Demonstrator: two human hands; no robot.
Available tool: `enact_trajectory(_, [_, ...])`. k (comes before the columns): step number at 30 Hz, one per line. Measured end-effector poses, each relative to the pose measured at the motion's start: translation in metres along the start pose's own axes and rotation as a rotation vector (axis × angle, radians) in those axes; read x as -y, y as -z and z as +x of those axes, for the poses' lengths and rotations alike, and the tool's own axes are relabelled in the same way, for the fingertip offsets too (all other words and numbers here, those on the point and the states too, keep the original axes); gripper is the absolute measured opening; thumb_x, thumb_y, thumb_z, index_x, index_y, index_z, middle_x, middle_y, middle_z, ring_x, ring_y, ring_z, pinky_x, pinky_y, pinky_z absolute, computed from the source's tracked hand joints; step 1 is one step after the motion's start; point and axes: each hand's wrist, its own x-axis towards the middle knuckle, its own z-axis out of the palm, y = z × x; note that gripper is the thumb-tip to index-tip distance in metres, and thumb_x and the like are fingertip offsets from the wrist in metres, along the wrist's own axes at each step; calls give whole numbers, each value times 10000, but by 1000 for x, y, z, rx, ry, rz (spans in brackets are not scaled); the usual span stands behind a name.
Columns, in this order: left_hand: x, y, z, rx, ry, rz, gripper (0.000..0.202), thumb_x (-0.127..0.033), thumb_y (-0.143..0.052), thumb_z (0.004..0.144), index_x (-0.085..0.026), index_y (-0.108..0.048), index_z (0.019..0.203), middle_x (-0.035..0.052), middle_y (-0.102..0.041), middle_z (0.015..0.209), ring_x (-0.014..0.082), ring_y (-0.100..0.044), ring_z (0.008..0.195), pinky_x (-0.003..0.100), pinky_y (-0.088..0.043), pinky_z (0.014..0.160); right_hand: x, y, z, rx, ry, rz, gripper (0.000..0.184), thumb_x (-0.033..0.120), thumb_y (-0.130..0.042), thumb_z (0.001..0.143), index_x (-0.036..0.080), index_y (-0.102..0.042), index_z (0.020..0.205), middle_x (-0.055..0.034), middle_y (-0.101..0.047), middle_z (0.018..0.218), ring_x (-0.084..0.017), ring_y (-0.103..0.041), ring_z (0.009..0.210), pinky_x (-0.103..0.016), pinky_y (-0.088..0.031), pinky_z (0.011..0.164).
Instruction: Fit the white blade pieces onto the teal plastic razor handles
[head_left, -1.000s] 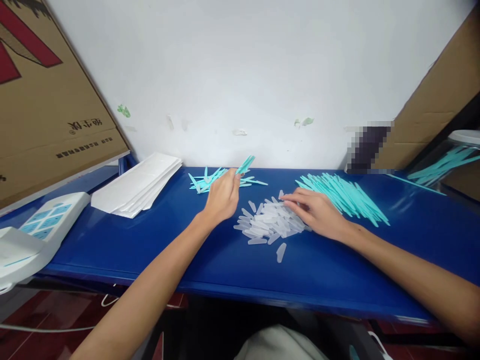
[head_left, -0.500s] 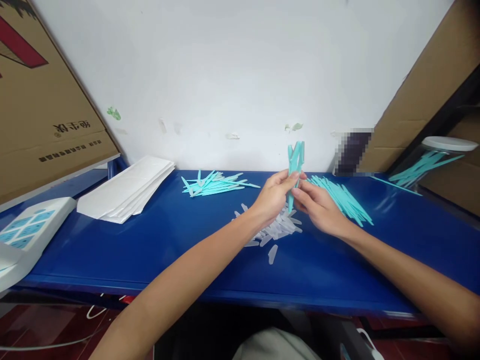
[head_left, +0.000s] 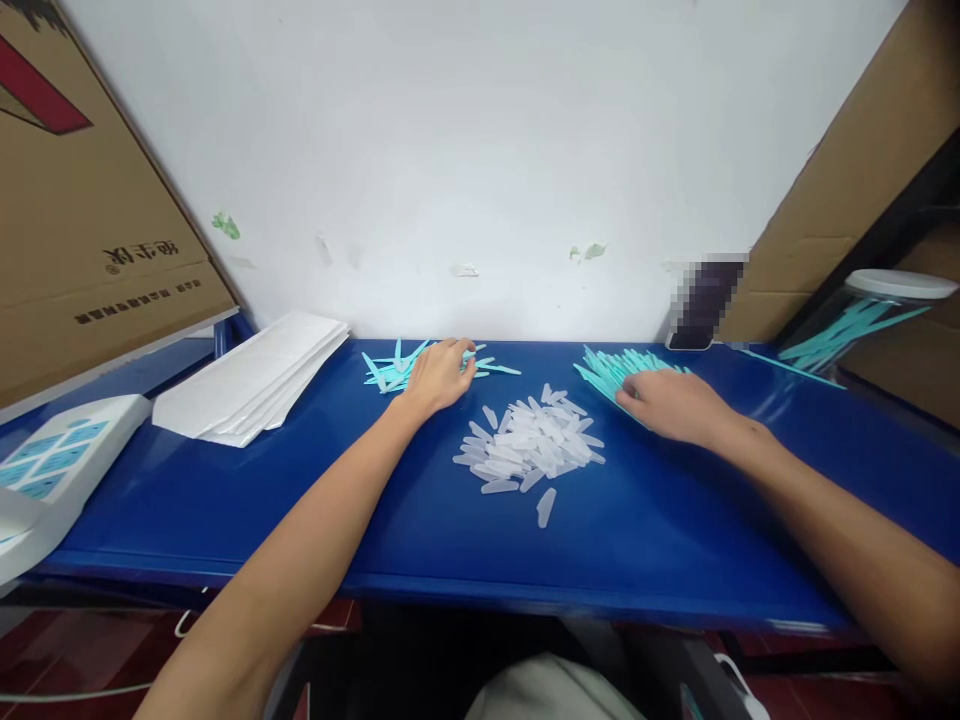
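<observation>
My left hand [head_left: 444,374] hovers over a loose pile of teal eyebrow razors [head_left: 390,372] near the wall, some with pale tips. Its thumb and fingers are apart, and no razor shows between them. My right hand [head_left: 671,402] rests on a second, denser pile of teal razors [head_left: 604,368]. Its thumb points down among the handles; the other fingers are hidden, so any grip on a razor cannot be made out. Between both hands lies a heap of translucent white blade caps [head_left: 532,440], and one cap [head_left: 546,508] sits apart in front of it.
The blue table [head_left: 300,520] backs onto a white wall. On the left are white paper sleeves [head_left: 251,375], a white-and-blue device [head_left: 67,460] and a cardboard box [head_left: 112,200]. At right stand a blurred phone [head_left: 706,303] and a clear lidded jar [head_left: 855,325] holding teal sticks.
My hands were together over the caps, holding several teal razors. They have parted: the left moved to the left pile, the right down to the right pile. The cap heap is uncovered.
</observation>
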Motion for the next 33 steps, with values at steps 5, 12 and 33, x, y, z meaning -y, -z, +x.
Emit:
enact_trajectory(5, [13, -12, 4, 99, -88, 135, 418, -314, -495, 976, -283, -578, 1384, 156, -463, 1427, 375, -452, 1271, 553, -409, 989, 3, 0, 2, -23, -41, -126, 463, 407, -379, 945, 152, -630, 651, -146, -661, 683, -270, -631, 670, -391, -361, 717])
enact_trajectory(12, [11, -17, 8, 118, -186, 160, 299, -323, -502, 992, -260, -728, 1177, 143, -490, 1385, 364, -396, 1285, 556, -361, 1013, 6, 2, -1, -118, -71, -10, 455, 461, -418, 948, 167, -643, 685, -135, -664, 678, -245, -605, 619, -328, -318, 573])
enact_trajectory(33, [-14, 41, 18, -657, 89, -1060, 282, -459, -690, 870, -192, -631, 940, 46, -740, 840, 159, -693, 766, 251, -518, 668, 44, -12, -16, -626, 378, 612, 348, 407, -585, 880, 204, -572, 598, 26, -507, 492, -116, -442, 455, -272, -316, 502])
